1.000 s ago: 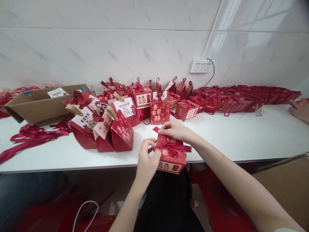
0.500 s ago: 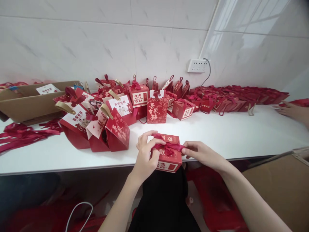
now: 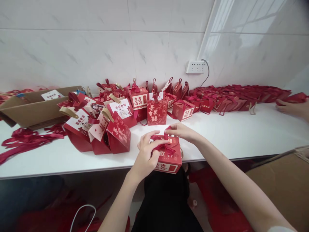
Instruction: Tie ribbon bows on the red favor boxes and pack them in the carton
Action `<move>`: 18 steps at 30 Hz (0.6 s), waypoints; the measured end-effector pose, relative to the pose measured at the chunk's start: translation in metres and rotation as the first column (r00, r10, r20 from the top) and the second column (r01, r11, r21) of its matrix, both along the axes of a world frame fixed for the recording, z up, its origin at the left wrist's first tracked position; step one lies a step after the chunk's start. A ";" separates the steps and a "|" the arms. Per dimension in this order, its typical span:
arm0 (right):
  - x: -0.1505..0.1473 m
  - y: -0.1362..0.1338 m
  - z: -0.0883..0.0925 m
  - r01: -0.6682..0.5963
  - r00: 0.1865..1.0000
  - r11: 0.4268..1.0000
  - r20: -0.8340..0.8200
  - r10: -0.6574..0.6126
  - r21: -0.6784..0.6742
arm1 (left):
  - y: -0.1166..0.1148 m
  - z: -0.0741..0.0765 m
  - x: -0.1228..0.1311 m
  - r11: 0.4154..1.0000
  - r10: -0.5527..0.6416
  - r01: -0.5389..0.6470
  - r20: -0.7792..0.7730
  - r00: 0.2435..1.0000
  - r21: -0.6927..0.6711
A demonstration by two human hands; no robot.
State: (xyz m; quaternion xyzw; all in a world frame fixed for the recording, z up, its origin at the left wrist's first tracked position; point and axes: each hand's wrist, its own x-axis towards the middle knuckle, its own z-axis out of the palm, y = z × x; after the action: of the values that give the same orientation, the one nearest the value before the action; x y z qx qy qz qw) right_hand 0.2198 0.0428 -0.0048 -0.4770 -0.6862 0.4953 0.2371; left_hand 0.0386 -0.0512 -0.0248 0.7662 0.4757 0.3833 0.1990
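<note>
1. Red box [image 3: 172, 158] at the white table's [image 3: 224, 135] front edge, ribbon [image 3: 168, 149] across its top.
2. Right hand [image 3: 180, 131] pinches a ribbon end above the box.
3. Left hand [image 3: 146, 154] touches the box's left side; whether it grips ribbon is hard to tell.

White table [image 3: 231, 135], red boxes [image 3: 156, 112], heaped ribbons [image 3: 26, 140], open cardboard carton [image 3: 36, 112]

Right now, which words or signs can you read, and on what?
"歡喜": nearest box, top
"囍": its front label; bow-topped box behind; small box to the right
"吾家有囍": upright red box
"吾家有": white cards; next character blurred
Elsewhere, print is too small, blurred or hidden.
</note>
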 end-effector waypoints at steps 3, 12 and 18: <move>0.003 -0.006 -0.002 0.113 0.991 0.981 0.057 -0.123 0.155 | 0.002 0.002 -0.001 0.999 -0.020 0.018 -0.034 0.999 -0.036; 0.000 -0.111 0.007 0.241 0.934 0.899 0.164 -0.317 0.367 | 0.003 -0.002 0.001 0.997 -0.043 0.045 0.031 0.999 -0.060; -0.007 -0.107 -0.002 0.278 0.933 0.907 0.134 -0.333 0.316 | 0.003 -0.003 0.000 0.995 -0.052 0.060 0.093 0.994 -0.081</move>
State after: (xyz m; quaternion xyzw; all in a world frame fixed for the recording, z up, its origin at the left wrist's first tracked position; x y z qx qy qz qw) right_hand 0.2127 -0.0643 -0.0073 -0.5826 -0.6871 0.2986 0.3152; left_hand 0.0387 -0.0483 -0.0280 0.7521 0.4602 0.3918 0.2629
